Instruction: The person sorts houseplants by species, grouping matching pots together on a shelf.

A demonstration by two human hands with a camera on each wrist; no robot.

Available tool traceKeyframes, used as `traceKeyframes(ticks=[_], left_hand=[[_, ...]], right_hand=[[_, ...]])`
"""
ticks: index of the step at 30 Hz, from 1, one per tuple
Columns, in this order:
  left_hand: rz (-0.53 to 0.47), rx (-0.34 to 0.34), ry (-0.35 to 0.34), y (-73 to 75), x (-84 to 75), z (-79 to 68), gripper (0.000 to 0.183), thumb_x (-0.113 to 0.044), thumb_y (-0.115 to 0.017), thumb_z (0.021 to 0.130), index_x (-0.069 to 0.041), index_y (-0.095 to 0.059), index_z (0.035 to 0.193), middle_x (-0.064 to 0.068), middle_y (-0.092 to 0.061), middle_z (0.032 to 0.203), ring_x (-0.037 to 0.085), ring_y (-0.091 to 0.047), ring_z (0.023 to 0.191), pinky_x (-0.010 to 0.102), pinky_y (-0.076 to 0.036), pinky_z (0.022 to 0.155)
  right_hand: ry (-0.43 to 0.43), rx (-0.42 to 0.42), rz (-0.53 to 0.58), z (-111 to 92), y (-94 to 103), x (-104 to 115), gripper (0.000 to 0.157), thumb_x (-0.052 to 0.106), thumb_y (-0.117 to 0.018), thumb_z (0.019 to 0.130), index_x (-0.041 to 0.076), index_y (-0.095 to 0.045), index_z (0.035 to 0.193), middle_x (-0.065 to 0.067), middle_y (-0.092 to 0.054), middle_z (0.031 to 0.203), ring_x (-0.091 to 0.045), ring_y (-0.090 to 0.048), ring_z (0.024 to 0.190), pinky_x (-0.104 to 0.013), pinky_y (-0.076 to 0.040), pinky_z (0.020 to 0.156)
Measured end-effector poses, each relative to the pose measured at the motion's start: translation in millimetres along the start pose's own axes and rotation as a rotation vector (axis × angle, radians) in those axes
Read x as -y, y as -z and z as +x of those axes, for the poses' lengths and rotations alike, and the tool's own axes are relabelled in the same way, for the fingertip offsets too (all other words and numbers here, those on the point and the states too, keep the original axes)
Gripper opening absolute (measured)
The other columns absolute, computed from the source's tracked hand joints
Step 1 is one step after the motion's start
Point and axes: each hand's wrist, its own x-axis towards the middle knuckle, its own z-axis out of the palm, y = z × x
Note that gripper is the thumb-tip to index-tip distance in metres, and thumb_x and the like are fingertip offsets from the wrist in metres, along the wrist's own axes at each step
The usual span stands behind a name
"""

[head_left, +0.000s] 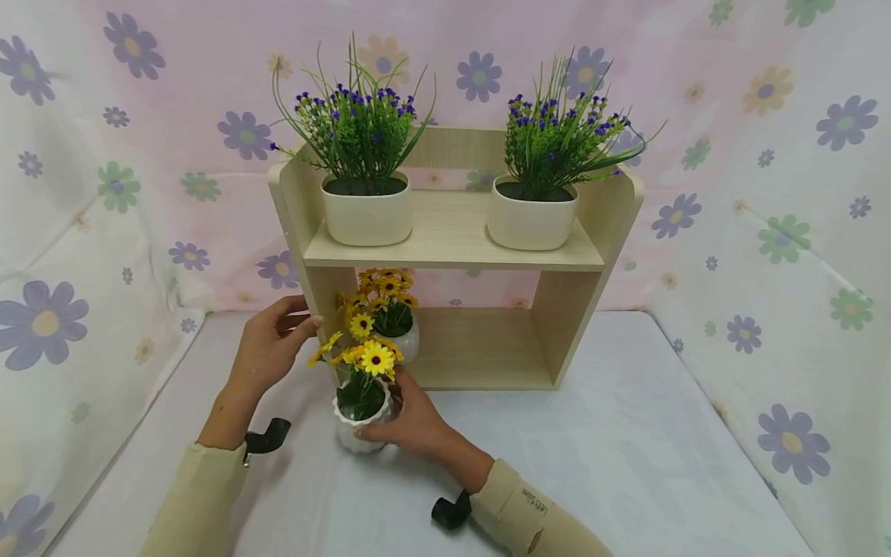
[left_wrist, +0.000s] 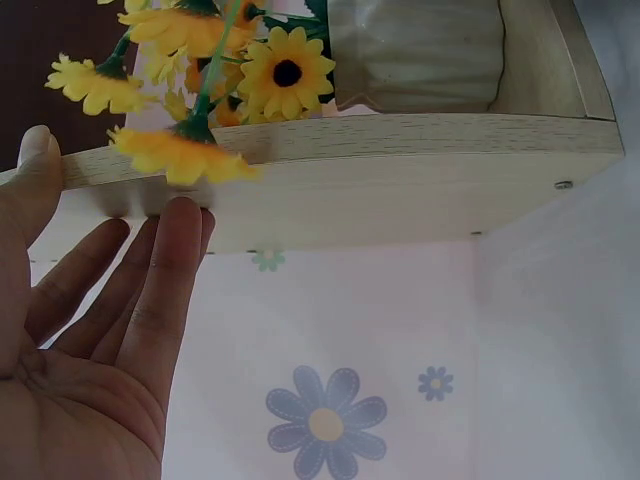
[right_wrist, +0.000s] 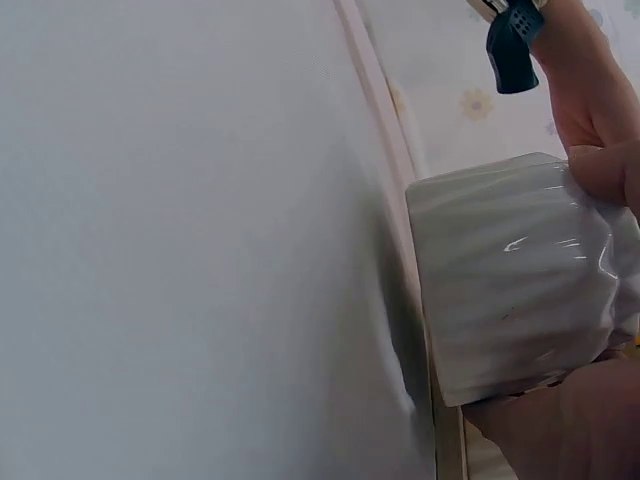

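My right hand (head_left: 415, 422) grips a ribbed white pot (right_wrist: 520, 280) of yellow artificial daisies (head_left: 377, 359) by its sides, in front of the shelf's lower left corner. The right wrist view shows the pot's glossy wall between thumb and fingers, close over the white cloth. At the left side panel of the pale wooden shelf (left_wrist: 400, 140), my left hand (head_left: 267, 344) pinches the front edge, thumb on the edge and fingertips against the outer face. A second white pot (head_left: 407, 344) with orange-yellow daisies stands inside the lower compartment at left, partly hidden by the front flowers.
Two cream planters (head_left: 369, 220) with purple flowers and grass stand on the upper shelf board (head_left: 448, 240), one left and one right. White cloth (head_left: 626, 456) covers the table. Flower-printed curtains (head_left: 766, 155) hang behind and at both sides.
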Motion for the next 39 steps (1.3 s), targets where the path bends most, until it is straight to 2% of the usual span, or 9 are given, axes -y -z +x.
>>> traceKeyframes(ticks=[3, 5, 10, 18, 23, 26, 30, 39], left_hand=[[-0.009, -0.001, -0.004, -0.1, 0.5, 0.2, 0.049, -0.032, -0.070, 0.105, -0.003, -0.062, 0.145, 0.019, -0.066, 0.141, 0.040, -0.070, 0.122, 0.011, -0.056, 0.088], [-0.017, 0.001, -0.006, -0.3, 0.6, 0.4, 0.049, -0.031, -0.070, 0.105, -0.003, -0.062, 0.145, 0.019, -0.066, 0.141, 0.040, -0.071, 0.121, 0.005, -0.052, 0.085], [-0.017, 0.007, 0.001, 0.3, -0.8, 0.1, 0.049, -0.031, -0.070, 0.105, -0.004, -0.062, 0.145, 0.019, -0.066, 0.141, 0.040, -0.072, 0.119, 0.005, -0.052, 0.083], [-0.021, 0.013, 0.006, 1.0, -1.9, -0.3, 0.049, -0.031, -0.070, 0.105, -0.003, -0.061, 0.146, 0.020, -0.065, 0.142, 0.040, -0.072, 0.119, 0.007, -0.053, 0.084], [-0.001, 0.014, 0.015, 1.4, -2.5, -0.5, 0.050, -0.033, -0.069, 0.106, -0.004, -0.061, 0.146, 0.019, -0.065, 0.142, 0.040, -0.072, 0.119, 0.012, -0.057, 0.087], [-0.009, 0.012, 0.003, 1.1, -2.7, -0.4, 0.049, -0.031, -0.069, 0.106, -0.003, -0.061, 0.145, 0.020, -0.066, 0.141, 0.040, -0.072, 0.118, 0.009, -0.055, 0.085], [-0.021, 0.008, -0.014, 0.6, -2.8, -0.6, 0.047, -0.029, -0.069, 0.106, -0.002, -0.062, 0.144, 0.020, -0.066, 0.140, 0.041, -0.072, 0.117, 0.004, -0.051, 0.083], [-0.022, 0.002, -0.022, -0.1, -0.2, -1.2, 0.046, -0.027, -0.070, 0.106, -0.002, -0.062, 0.144, 0.020, -0.066, 0.140, 0.041, -0.072, 0.117, 0.004, -0.051, 0.083]], right_hand=[[0.017, -0.002, 0.003, 2, 6.0, 0, 0.102, 0.019, -0.094, 0.079, 0.028, -0.034, 0.161, 0.008, -0.045, 0.159, -0.014, -0.042, 0.150, -0.043, -0.034, 0.127], [0.030, -0.007, 0.016, 4, 10.5, 1, 0.103, 0.016, -0.094, 0.079, 0.027, -0.034, 0.161, 0.008, -0.045, 0.159, -0.013, -0.041, 0.150, -0.042, -0.034, 0.126], [0.042, -0.031, 0.031, 7, 23.9, 4, 0.105, 0.010, -0.093, 0.077, 0.023, -0.032, 0.162, 0.006, -0.044, 0.160, -0.015, -0.042, 0.150, -0.042, -0.035, 0.126], [0.024, -0.092, -0.051, 8, 45.4, 10, 0.110, 0.009, -0.094, 0.076, 0.018, -0.029, 0.164, -0.001, -0.043, 0.161, -0.021, -0.041, 0.150, -0.047, -0.032, 0.127], [0.038, -0.102, -0.002, 9, 57.6, 13, 0.112, 0.000, -0.093, 0.074, 0.015, -0.028, 0.164, -0.006, -0.040, 0.162, -0.026, -0.039, 0.151, -0.050, -0.029, 0.128], [0.046, -0.114, 0.013, 10, 65.4, 15, 0.113, -0.004, -0.092, 0.073, 0.013, -0.027, 0.164, -0.008, -0.039, 0.162, -0.027, -0.038, 0.151, -0.051, -0.027, 0.129], [0.045, -0.147, 0.000, 11, 76.5, 18, 0.113, -0.001, -0.093, 0.073, 0.013, -0.027, 0.164, -0.007, -0.040, 0.162, -0.027, -0.039, 0.151, -0.052, -0.028, 0.129], [0.061, -0.237, -0.037, 11, 105.4, 22, 0.112, 0.001, -0.094, 0.073, 0.011, -0.028, 0.163, -0.009, -0.040, 0.161, -0.030, -0.040, 0.152, -0.052, -0.033, 0.127]])
